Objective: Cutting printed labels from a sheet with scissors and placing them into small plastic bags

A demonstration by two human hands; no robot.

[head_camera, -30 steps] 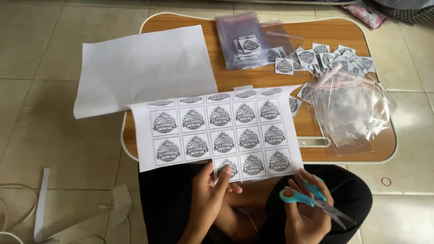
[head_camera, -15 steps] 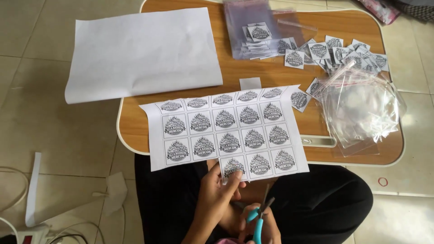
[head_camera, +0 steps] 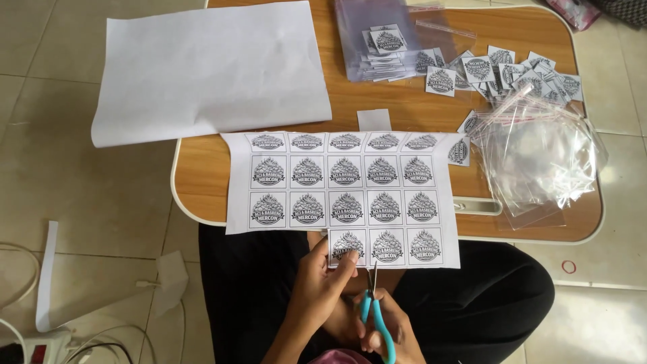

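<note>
A printed sheet of square black-and-white labels [head_camera: 344, 192] hangs off the near edge of a small wooden table [head_camera: 202, 172]. My left hand [head_camera: 322, 286] pinches the sheet's bottom row at its left end. My right hand [head_camera: 387, 330] grips teal-handled scissors [head_camera: 375, 307], blades pointing up at the sheet's lower edge, between the first and second label of that row.
A blank white sheet [head_camera: 212, 67] covers the table's far left. Cut labels [head_camera: 499, 71] lie scattered at the far right, clear zip bags [head_camera: 539, 152] piled beside them, a stack of filled bags [head_camera: 384, 44] behind. Paper scraps [head_camera: 47, 273] and cables [head_camera: 101, 337] lie on the tiled floor.
The scissors swung from my right side to the centre under the sheet, blades now upright at the bottom row. My left hand stays on the sheet's lower edge.
</note>
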